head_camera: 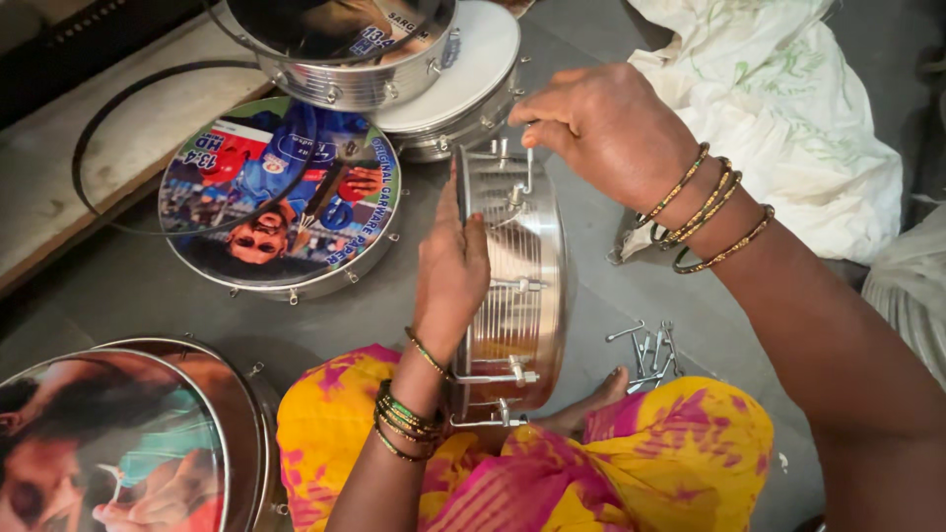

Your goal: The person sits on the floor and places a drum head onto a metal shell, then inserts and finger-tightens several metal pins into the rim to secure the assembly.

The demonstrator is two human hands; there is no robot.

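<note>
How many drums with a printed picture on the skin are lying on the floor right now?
3. One picture drum lies upper left, one sits at the lower left corner, and one is stacked at the top edge. A rim behind the lower-left one may hide another.
</note>
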